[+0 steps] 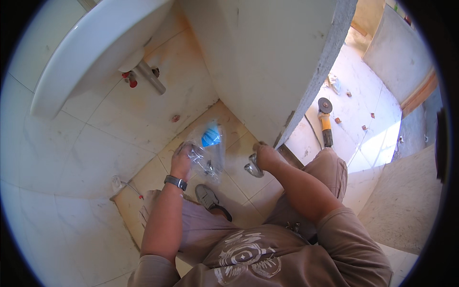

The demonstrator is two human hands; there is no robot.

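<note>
My left hand [181, 160], with a watch on its wrist, grips the near-left side of a clear plastic bag [217, 160]. Inside the bag shows a blue packet [211, 136], and below it some small shiny metal parts whose kind I cannot make out. To the right, apart from the bag, my right hand [266, 156] is closed round a curved, shiny chrome fitting [253, 168]. Its rounded ends stick out to the left of my fingers; the rest is hidden in my grip.
At upper left hangs a white washbasin [95, 52] with a grey drain pipe [152, 80] and red-capped wall outlets [131, 80] below. A partition wall [267, 62] stands ahead. An angle grinder [326, 122] and broken bits lie on the floor at right. A thin hose [131, 185] is at left.
</note>
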